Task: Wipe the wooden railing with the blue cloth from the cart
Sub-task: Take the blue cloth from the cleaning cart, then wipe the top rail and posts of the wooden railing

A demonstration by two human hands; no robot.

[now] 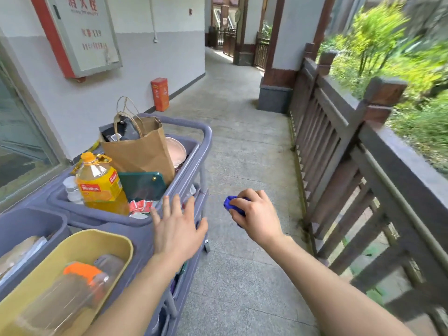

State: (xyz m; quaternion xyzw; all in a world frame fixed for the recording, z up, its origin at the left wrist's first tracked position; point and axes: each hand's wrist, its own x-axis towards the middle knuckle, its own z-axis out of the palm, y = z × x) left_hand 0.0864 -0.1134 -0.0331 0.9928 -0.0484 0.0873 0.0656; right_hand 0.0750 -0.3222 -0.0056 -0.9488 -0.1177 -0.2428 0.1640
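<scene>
My right hand is closed around a bunched blue cloth, held over the stone floor between the cart and the railing. The dark wooden railing runs along the right side with square posts and vertical slats; the cloth is well short of it. My left hand hovers flat with fingers spread over the right edge of the purple-grey cart, holding nothing.
On the cart: a brown paper bag, a yellow oil bottle, a yellow tub with a clear jar. A red box stands by the left wall. The corridor floor runs ahead to a pillar.
</scene>
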